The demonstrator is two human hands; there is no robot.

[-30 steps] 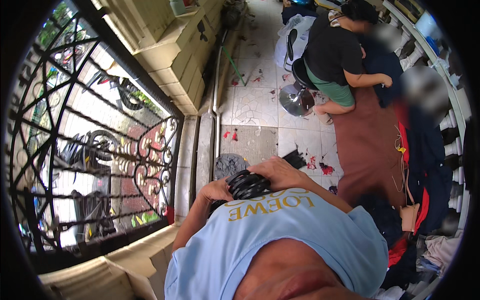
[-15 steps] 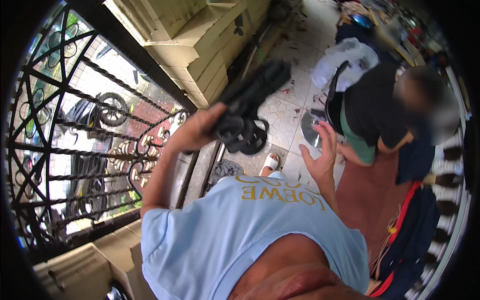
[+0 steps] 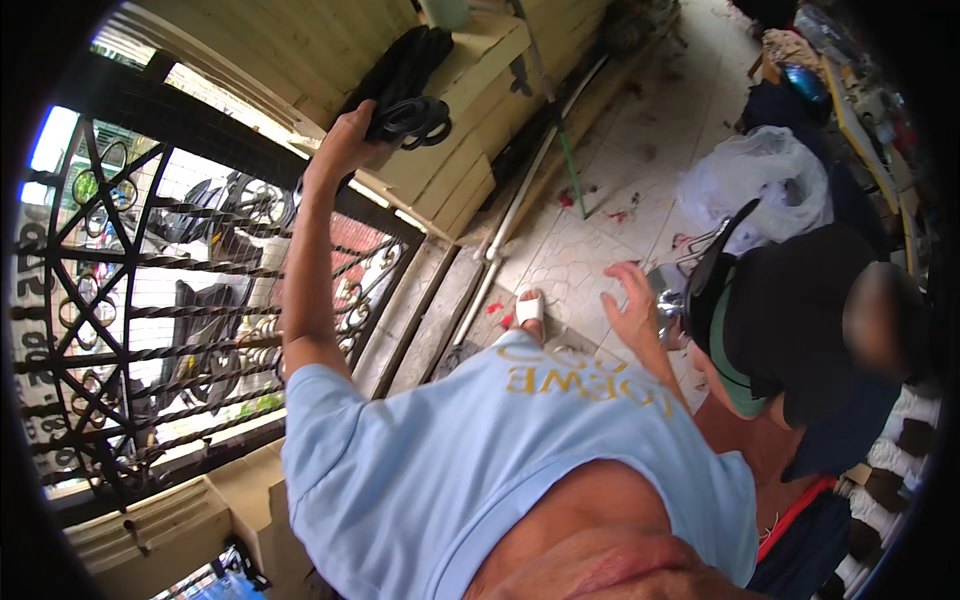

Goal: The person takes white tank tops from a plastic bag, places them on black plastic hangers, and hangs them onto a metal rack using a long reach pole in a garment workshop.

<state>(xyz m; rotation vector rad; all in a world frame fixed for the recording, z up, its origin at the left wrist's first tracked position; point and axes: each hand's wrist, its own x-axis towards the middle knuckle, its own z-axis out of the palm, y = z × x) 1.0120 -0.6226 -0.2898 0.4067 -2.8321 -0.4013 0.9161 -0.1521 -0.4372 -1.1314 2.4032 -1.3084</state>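
Observation:
My left arm stretches out to the far left, and my left hand (image 3: 350, 140) is closed on a black looped bundle (image 3: 415, 120). The bundle has a long dark part reaching away and round loops hanging at its near end. It is over or against the ledge of the cream wall unit (image 3: 470, 75); whether it rests there I cannot tell. My right hand (image 3: 633, 300) is in mid-air over the tiled floor, fingers apart and holding nothing. Just beside it is a shiny metal thing (image 3: 670, 290), partly hidden behind the hand.
A person in a black top (image 3: 800, 300) sits close on my right. Beyond them lies a white plastic bag (image 3: 765, 180). A black iron gate (image 3: 120, 300) stands to my left, with motorbikes outside. A white pipe (image 3: 530, 165) and a green stick (image 3: 570, 165) are ahead.
My left hand has moved farther out and up to the left, bringing the black bundle to the ledge. My right hand stays open. The view has shifted.

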